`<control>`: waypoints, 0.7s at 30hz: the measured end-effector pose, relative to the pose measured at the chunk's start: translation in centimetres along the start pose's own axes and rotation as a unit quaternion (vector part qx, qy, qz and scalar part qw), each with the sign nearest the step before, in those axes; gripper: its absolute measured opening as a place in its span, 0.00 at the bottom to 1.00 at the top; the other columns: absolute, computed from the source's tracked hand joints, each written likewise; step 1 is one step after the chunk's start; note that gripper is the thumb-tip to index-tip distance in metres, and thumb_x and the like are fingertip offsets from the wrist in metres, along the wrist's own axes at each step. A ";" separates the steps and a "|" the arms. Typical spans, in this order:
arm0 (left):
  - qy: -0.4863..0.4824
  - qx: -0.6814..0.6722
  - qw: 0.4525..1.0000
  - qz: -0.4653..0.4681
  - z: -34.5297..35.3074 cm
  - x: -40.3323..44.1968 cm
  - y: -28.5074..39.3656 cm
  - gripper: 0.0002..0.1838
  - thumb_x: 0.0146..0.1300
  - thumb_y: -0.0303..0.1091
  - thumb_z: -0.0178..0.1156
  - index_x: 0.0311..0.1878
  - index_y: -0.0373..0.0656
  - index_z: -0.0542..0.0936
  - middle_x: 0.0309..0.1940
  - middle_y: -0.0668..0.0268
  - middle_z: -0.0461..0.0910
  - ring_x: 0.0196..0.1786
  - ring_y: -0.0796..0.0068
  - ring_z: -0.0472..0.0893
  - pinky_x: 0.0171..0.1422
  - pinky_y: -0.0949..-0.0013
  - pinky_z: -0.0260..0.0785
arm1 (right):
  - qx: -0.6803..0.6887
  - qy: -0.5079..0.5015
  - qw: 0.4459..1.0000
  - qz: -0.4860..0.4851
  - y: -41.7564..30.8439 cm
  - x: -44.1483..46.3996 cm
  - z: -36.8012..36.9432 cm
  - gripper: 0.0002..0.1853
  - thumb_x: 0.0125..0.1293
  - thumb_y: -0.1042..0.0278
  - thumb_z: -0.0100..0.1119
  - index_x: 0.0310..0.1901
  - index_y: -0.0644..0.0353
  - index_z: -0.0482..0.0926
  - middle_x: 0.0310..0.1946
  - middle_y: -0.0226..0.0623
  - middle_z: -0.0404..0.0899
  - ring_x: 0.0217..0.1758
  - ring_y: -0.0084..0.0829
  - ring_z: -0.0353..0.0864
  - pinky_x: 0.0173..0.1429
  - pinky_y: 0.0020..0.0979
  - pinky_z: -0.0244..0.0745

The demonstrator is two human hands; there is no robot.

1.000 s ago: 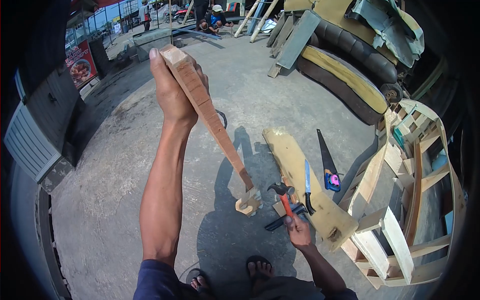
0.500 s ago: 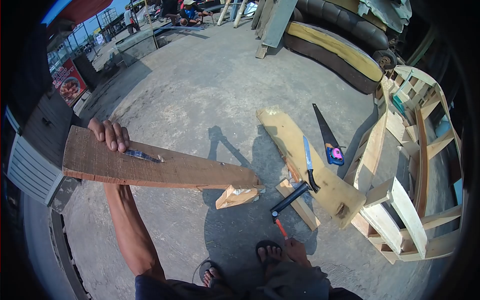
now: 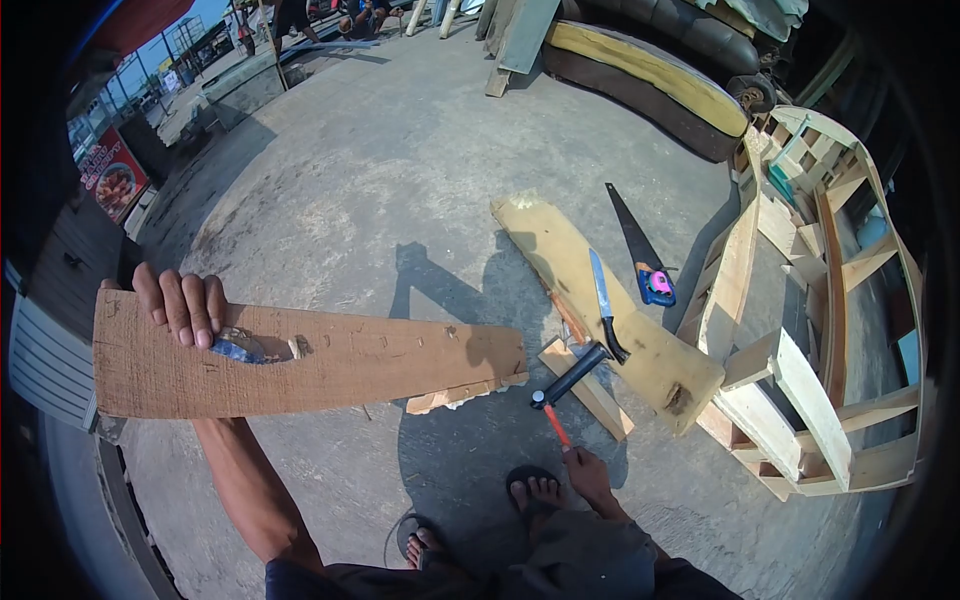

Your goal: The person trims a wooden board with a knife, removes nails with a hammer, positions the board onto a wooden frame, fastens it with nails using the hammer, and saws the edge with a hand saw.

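Observation:
My left hand grips the wide end of a brown tapering wooden board, its fingers over the upper edge. A shiny blue scrap shows on the board's face by my fingertips. Along the lower edge of the narrow end is a pale, rough wood piece. My right hand is closed around the red handle of a hammer, held low near my right foot. Beside the hammer head lies a black bar-shaped tool over a short wood strip.
A foam slab bears a knife. To its right are a handsaw and a blue tape measure. A wooden frame stands at the right, cushions behind. A person is at the far back.
The board has swung from upright to lying across the left side, its broad face now turned up. My left hand moved left and down; my right hand lowered with the hammer.

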State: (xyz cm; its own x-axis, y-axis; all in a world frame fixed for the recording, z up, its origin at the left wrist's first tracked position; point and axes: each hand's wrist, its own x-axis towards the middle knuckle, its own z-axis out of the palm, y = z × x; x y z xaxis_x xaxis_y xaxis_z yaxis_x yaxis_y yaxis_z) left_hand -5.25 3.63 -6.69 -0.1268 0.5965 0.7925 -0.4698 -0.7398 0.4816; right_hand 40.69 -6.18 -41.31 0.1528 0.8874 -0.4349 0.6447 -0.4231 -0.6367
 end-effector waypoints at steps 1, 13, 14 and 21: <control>0.014 0.000 1.000 -0.002 0.1 -0.1 0.0 0.31 0.83 0.51 0.24 0.25 0.50 0.66 0.11 0.68 0.68 0.13 0.77 0.72 0.25 0.70 0.71 | -0.007 0.000 1.000 -0.019 -0.1 0.3 -0.1 0.26 0.75 0.44 0.50 0.42 0.62 0.84 0.35 0.48 0.85 0.41 0.46 0.86 0.48 0.40 0.77; -0.013 -0.026 1.000 -0.010 -1.1 -0.2 0.7 0.31 0.83 0.51 0.27 0.22 0.51 0.67 0.09 0.67 0.70 0.10 0.77 0.73 0.19 0.73 0.70 | 0.111 0.099 0.980 -0.129 -4.4 2.4 -1.5 0.18 0.72 0.54 0.59 0.45 0.63 0.74 0.23 0.46 0.81 0.25 0.42 0.83 0.31 0.45 0.75; -0.015 -0.025 1.000 -0.007 -1.3 0.1 0.8 0.31 0.83 0.51 0.27 0.22 0.51 0.67 0.09 0.67 0.70 0.10 0.77 0.73 0.19 0.73 0.70 | -0.035 0.071 0.985 -0.151 -3.9 2.0 -1.2 0.17 0.71 0.54 0.59 0.44 0.63 0.74 0.24 0.49 0.82 0.27 0.50 0.86 0.33 0.48 0.77; -0.085 -0.096 0.991 -0.026 -2.0 0.2 1.0 0.34 0.82 0.55 0.24 0.21 0.51 0.66 0.07 0.67 0.70 0.08 0.75 0.73 0.15 0.73 0.69 | -0.019 -0.025 0.996 -0.081 -0.8 -1.7 -0.1 0.17 0.69 0.55 0.60 0.44 0.64 0.78 0.26 0.54 0.82 0.34 0.56 0.86 0.38 0.48 0.78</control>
State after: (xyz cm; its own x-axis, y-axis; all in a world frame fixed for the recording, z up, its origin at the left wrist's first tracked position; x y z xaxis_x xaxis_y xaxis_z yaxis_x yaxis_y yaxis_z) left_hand -7.47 3.57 -6.80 0.0438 0.5586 0.8283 -0.6316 -0.6269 0.4562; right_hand 40.03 -7.32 -39.99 0.0080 0.9329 -0.3600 0.6857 -0.2671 -0.6771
